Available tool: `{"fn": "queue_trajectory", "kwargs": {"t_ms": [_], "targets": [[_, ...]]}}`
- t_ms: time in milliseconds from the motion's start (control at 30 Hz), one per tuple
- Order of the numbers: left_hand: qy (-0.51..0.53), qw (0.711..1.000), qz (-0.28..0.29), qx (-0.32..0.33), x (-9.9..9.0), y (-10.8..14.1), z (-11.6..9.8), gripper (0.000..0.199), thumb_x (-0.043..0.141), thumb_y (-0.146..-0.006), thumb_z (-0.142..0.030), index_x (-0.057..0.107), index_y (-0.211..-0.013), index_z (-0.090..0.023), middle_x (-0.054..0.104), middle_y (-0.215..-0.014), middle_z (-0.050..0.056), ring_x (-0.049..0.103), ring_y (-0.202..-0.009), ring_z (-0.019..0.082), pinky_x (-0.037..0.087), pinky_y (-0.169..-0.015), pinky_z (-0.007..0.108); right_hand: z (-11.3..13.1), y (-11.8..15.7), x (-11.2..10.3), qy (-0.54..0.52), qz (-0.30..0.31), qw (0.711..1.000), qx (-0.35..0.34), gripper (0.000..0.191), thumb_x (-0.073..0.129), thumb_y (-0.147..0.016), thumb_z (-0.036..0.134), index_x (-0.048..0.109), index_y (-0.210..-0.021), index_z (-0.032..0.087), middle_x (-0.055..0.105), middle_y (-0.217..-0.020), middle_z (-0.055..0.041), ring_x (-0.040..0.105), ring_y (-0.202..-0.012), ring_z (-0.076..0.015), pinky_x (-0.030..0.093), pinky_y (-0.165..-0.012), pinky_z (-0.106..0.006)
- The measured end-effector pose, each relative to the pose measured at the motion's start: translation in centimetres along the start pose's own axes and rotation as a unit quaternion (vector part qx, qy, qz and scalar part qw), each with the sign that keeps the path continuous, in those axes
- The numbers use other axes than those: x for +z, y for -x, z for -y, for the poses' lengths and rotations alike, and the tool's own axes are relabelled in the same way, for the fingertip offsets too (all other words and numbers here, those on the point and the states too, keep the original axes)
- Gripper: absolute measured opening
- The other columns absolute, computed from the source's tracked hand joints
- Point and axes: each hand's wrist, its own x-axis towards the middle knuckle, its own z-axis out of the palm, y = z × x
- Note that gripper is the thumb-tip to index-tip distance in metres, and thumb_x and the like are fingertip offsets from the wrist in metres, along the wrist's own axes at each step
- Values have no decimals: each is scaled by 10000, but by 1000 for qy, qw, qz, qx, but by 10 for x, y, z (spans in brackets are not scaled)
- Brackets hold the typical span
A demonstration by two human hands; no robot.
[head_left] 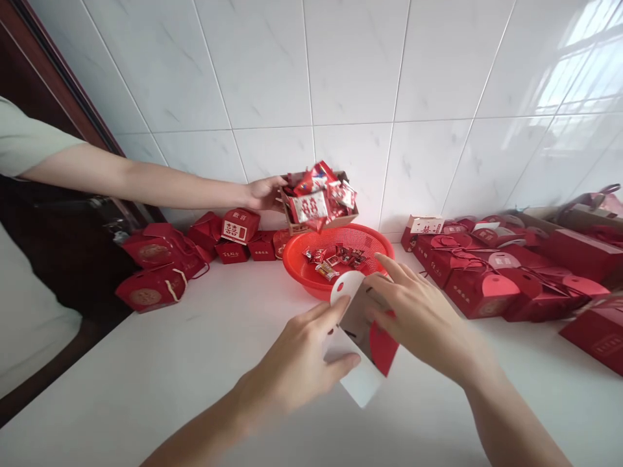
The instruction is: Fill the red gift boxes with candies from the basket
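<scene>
Between my hands, above the table, is an opened red-and-white paper gift box (361, 384), tilted, with its rounded flaps unfolded. My left hand (302, 342) grips its left side, the thumb lying across the white panel. My right hand (422, 316) is closed on the far right side, its bent fingers at the opening and partly inside. What lies deep in the box is hidden. Just beyond stands a red plastic basket (302, 280) with several wrapped candies (327, 270) in it. Over the basket, another person's hand (267, 193) holds a carton (318, 224) heaped with red candy packets (310, 206).
Several closed red gift boxes (152, 287) stand at the left against the tiled wall (355, 71). More red boxes (479, 288) crowd the right side of the white table (219, 363). The other person's arm (175, 185) reaches in from the left.
</scene>
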Motion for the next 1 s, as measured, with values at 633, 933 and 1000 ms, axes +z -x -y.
{"fn": "queue_trajectory", "kwargs": {"t_ms": [633,933,1000], "targets": [[-78,977,137,-144,-7,-14,15,458,666,-806,-425,590,-1232,-276,608,-1202,63,657,-1012,270,528,-774,326,-35,-22,18,7,275,961,-1,645,863,-605,312,622,-1199,244,663,-1071,-73,646,-955,-314,418,-749,-353],[-143,966,182,-112,-15,-14,6,327,660,-814,-511,648,-997,-241,554,-1299,82,632,-1103,296,531,-788,335,-56,-33,29,-134,326,935,-48,665,899,-503,381,709,-1136,304,744,-1056,-37,666,-1040,-338,479,-832,-377],[-148,963,188,-120,-14,-15,11,434,647,-822,-549,640,-1144,-259,550,-1376,100,594,-1210,330,528,-866,364,-62,-38,33,-185,326,926,-49,718,919,-468,340,717,-1157,326,749,-1106,-26,667,-1079,-330,495,-837,-354]]}}
